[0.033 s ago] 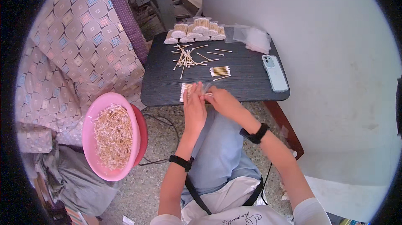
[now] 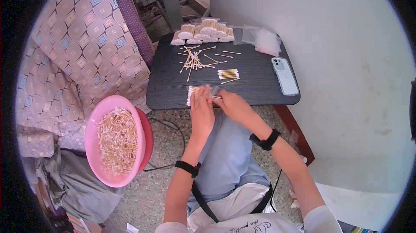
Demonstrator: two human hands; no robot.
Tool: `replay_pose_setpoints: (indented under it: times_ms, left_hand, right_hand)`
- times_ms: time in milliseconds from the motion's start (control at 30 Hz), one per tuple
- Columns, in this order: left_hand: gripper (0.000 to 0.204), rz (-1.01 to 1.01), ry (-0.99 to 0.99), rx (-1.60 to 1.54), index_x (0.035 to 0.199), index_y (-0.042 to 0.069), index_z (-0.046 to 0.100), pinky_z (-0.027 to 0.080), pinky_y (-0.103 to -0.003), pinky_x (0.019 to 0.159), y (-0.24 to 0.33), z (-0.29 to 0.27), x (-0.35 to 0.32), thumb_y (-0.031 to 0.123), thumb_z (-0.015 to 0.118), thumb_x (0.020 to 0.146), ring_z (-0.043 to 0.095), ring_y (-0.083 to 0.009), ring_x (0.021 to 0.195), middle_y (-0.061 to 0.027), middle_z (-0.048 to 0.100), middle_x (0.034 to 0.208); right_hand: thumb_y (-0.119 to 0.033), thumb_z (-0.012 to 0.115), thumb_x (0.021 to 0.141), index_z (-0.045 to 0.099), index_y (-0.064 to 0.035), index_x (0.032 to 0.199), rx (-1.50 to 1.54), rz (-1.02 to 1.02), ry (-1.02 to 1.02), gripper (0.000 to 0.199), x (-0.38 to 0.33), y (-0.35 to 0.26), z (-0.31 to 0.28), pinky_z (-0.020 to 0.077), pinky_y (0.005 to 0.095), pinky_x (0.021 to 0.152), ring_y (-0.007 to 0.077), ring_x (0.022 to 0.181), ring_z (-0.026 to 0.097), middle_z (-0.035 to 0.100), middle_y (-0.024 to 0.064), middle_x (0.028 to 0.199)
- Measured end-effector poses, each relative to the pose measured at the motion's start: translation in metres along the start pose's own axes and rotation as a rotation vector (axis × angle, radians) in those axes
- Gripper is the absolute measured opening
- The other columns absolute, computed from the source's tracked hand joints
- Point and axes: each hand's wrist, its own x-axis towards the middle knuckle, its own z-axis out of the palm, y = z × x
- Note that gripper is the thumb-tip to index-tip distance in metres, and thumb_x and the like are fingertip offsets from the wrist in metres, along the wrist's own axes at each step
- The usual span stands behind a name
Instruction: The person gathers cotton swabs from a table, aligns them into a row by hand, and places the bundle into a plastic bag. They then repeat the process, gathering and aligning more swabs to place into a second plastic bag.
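A clear plastic bag point(image 2: 190, 96) of cotton swabs lies near the table's front edge. My left hand point(image 2: 202, 111) holds it from above, its fingers laid over the swabs. At the bag's right end, my right hand point(image 2: 233, 105) is closed in a pinch on cotton swabs point(image 2: 215, 97), their white tips pointing into the bag's mouth; how many is hidden. Just beyond my hands, a neat row of cotton swabs point(image 2: 228, 74) lies with one loose swab point(image 2: 230, 80) below it. Farther back is a scattered heap of swabs point(image 2: 193, 59).
Filled swab bags point(image 2: 209, 26) are stacked at the table's back edge. Empty clear bags point(image 2: 266, 42) lie at the back right, a phone point(image 2: 285, 77) at the right. Left of the table, a pink basin point(image 2: 90, 140) full of swabs rests on something red point(image 2: 147, 133). A wall point(image 2: 346, 81) stands right.
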Motion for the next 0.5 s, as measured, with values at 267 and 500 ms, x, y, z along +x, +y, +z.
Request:
replay_pose_setpoints:
  times_ms: [267, 500]
  left_hand:
    - [0.028, -0.033, -0.021, 0.04, 0.121, -0.003, 0.038, 0.016, -0.051, 0.109, 0.009, 0.008, 0.002, 0.012, 0.033, 0.098, 0.039, -0.0253, 0.128, -0.0106, 0.045, 0.137]
    - [0.026, -0.002, -0.039, 0.06, 0.118, -0.003, 0.04, 0.016, -0.05, 0.11, 0.009, -0.001, 0.004, 0.013, 0.032, 0.098, 0.04, -0.0279, 0.127, -0.0112, 0.045, 0.136]
  right_hand:
    - [-0.018, 0.048, 0.087, 0.055, -0.0029, 0.086, -0.247, -0.128, 0.02, 0.017, 0.004, 0.004, 0.012, 0.0509, 0.0438, 0.066, 0.0335, 0.074, 0.064, 0.064, 0.0156, 0.081]
    - [-0.021, 0.049, 0.088, 0.057, -0.0037, 0.087, -0.031, -0.037, 0.049, 0.019, 0.004, 0.004, 0.01, 0.0498, 0.0447, 0.069, 0.0346, 0.078, 0.063, 0.064, 0.0151, 0.084]
